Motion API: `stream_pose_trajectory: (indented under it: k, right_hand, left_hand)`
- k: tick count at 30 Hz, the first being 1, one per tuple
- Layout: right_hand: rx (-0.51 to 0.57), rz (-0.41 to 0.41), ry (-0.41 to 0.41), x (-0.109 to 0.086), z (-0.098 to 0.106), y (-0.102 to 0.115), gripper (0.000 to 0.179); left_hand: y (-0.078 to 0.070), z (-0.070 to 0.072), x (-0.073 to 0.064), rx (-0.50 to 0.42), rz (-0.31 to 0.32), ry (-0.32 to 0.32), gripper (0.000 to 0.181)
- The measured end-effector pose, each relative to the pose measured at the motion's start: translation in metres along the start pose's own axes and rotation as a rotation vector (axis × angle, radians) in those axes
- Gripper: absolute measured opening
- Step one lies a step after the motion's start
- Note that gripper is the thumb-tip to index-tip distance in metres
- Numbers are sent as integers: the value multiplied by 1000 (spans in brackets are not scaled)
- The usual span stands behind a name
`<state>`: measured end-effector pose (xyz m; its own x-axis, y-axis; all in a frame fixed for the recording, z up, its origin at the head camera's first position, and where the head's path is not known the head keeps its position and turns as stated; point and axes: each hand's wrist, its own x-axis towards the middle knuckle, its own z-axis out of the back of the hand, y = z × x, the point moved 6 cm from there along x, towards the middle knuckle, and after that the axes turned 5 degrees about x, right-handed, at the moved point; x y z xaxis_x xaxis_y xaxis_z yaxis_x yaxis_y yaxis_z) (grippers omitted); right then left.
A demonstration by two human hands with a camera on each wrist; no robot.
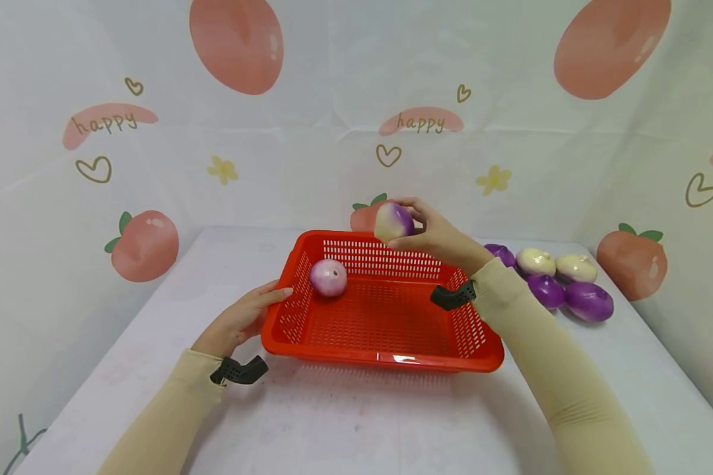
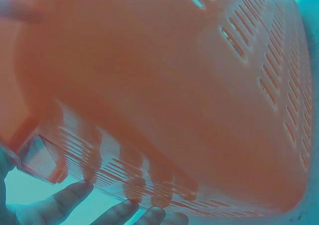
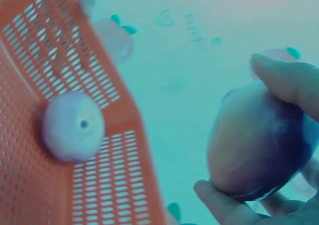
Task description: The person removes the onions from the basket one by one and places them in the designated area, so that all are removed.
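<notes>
A red plastic basket [image 1: 380,359] with slotted walls sits in the middle of the table in the head view. My left hand [image 1: 240,316] grips its left rim, thumb over the edge; the left wrist view shows its fingers [image 2: 112,212] at the slotted outer wall. Above the basket's back edge my right hand [image 1: 430,231] holds a purple-and-white turnip [image 1: 390,223] between thumb and fingers. In the right wrist view this turnip [image 3: 254,145] shows a cream side and a dark purple side. One round, pale purple, onion-like vegetable [image 1: 329,278] lies in the basket's back left corner.
Several glossy purple and cream vegetables [image 1: 588,302] lie grouped on the table's right, partly behind my right forearm. A white curtain [image 1: 333,79] with printed fruit and lettering rises behind the white table [image 1: 344,422]. A thin cord [image 1: 26,445] shows at the lower left.
</notes>
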<state>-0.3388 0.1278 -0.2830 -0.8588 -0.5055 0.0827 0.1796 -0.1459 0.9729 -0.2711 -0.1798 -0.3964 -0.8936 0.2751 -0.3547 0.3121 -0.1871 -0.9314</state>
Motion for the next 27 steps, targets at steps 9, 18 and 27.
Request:
stream_pose_trajectory:
  k: [9,18,27]
  right_hand:
    - [165,48,-101,-47,33,11,58]
    - [169,13,-193,-94,61,0,65]
    - [256,32,-381,-135,100,-29,61]
  left_hand:
    - [0,2,-1,18,-5,-1,67]
    - [1,2,-1,23,-2,-10,66]
    - [1,3,0,20,12,-20,65]
